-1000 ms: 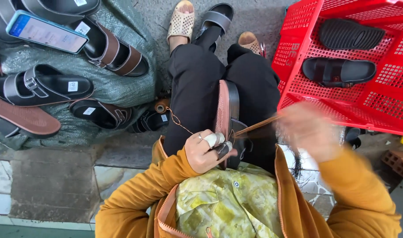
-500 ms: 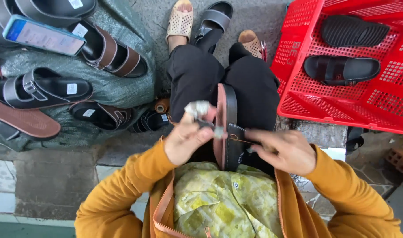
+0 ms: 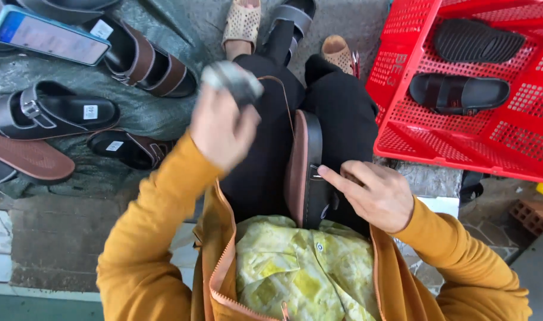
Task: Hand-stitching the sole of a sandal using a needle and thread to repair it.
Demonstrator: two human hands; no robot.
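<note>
A red plastic crate (image 3: 402, 128) with lattice walls takes up the upper right. In it lie two black sandals, one sole-up (image 3: 478, 40) near the far wall and one strapped (image 3: 458, 93) closer in, apart from each other. To the left a grey-green tarp (image 3: 164, 116) carries several dark sandals (image 3: 51, 111) and a phone (image 3: 48, 35) with a blue case. On the person's lap, against black trousers, a brown-edged sandal (image 3: 304, 172) stands on its side, running lengthwise along the thighs. The right hand (image 3: 372, 193) rests against the sandal's strap side, forefinger stretched out and pressing on it, the other fingers loosely curled, gripping nothing. The left hand (image 3: 221, 122) is raised above the left thigh, closed around a small grey object (image 3: 233, 80) that is blurred; a thin brown thread (image 3: 283, 98) arcs from it toward the sandal.
</note>
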